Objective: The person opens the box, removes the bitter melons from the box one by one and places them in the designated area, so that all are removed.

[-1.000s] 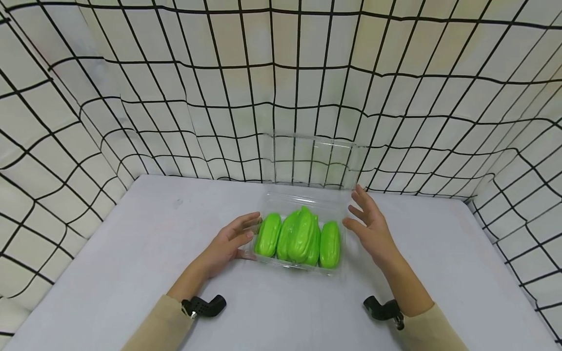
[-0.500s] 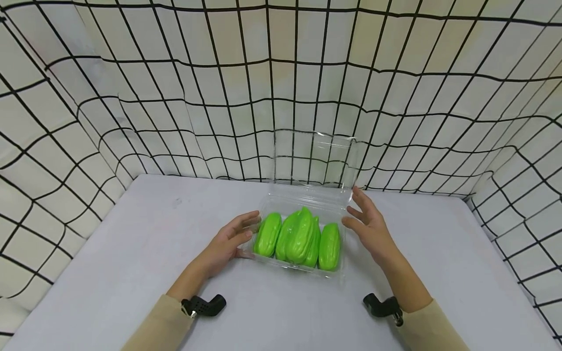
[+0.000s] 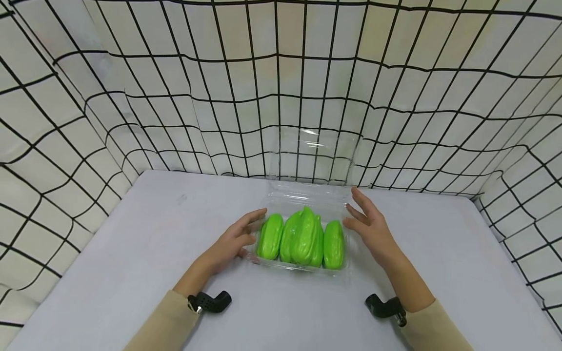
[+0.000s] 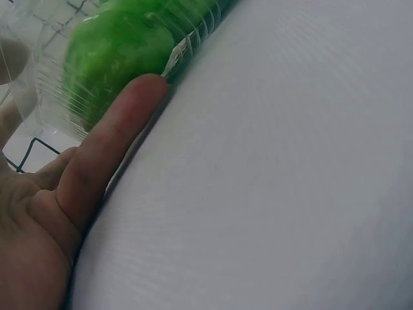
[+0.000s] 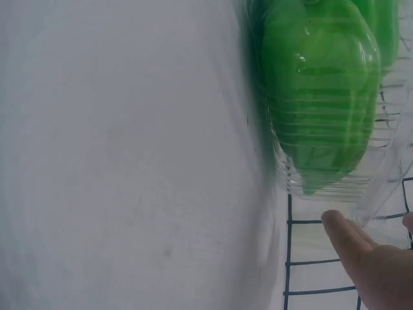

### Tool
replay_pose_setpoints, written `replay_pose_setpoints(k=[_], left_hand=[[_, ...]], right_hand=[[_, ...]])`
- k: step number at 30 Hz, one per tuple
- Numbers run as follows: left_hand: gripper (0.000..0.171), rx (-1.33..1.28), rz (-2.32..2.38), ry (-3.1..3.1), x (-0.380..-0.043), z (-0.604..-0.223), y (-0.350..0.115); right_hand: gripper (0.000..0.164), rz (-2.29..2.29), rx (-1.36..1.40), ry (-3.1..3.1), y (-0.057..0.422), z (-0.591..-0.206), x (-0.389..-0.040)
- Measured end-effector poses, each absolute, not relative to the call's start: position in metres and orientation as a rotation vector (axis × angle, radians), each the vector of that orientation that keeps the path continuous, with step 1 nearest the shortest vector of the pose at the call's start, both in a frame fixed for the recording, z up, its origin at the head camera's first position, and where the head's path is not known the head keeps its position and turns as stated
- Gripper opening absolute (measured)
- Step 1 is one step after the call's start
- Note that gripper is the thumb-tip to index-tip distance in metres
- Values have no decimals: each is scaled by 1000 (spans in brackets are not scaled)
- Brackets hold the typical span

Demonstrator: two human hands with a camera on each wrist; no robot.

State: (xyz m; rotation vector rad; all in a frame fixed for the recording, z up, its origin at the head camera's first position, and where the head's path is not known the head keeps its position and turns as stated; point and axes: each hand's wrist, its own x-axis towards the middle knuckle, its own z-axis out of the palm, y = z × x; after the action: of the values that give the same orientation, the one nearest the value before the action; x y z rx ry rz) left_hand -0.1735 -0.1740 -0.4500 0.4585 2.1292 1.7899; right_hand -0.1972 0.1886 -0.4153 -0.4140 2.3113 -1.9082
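A clear plastic clamshell box (image 3: 290,265) lies on the white table with its hinged lid (image 3: 316,156) standing up at the back. Several glossy, ridged, bright green fruits (image 3: 303,239) fill its base, some stacked in the middle. My left hand (image 3: 230,242) is at the box's left end, fingers extended. In the left wrist view one straight finger (image 4: 106,145) lies against the lower corner of the box. My right hand (image 3: 373,231) stands at the right end with spread fingers, holding nothing. The right wrist view shows a fingertip (image 5: 332,219) close beside the ribbed end wall.
A white table (image 3: 285,312) bears the box. Behind it and on both sides rise white walls covered by black grid netting (image 3: 276,73). Black wrist mounts (image 3: 210,302) sit at both cuffs.
The box has turned slightly, its right end shifting away from me. Both hands stay at its two ends with nearly the same pose, and the head view has shifted a little.
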Motion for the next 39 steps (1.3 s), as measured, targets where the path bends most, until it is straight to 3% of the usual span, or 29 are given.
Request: replay_pose_setpoints(k=[6,11,19,30,39], left_hand=[[74,482,1786,2135,-176,-447,-175],[64,534,1839,2098,-177,-450,-177],[45,401,1837,2184,-177,-451,-181],[51,432,1882,2084,-178,-454,-185],[50,408,1894,2076,-181,-458,-185]], right_hand=[[73,-1803,-333,2396,189,-410,-198],[67,-1681,-247,2483,189,-402,-195],[63,-1656,-498,2421,189,-402,-193],[64,-1628,-607,2337,194,-406,-193],[57,-1478,-609,2713,186,-396,-183]])
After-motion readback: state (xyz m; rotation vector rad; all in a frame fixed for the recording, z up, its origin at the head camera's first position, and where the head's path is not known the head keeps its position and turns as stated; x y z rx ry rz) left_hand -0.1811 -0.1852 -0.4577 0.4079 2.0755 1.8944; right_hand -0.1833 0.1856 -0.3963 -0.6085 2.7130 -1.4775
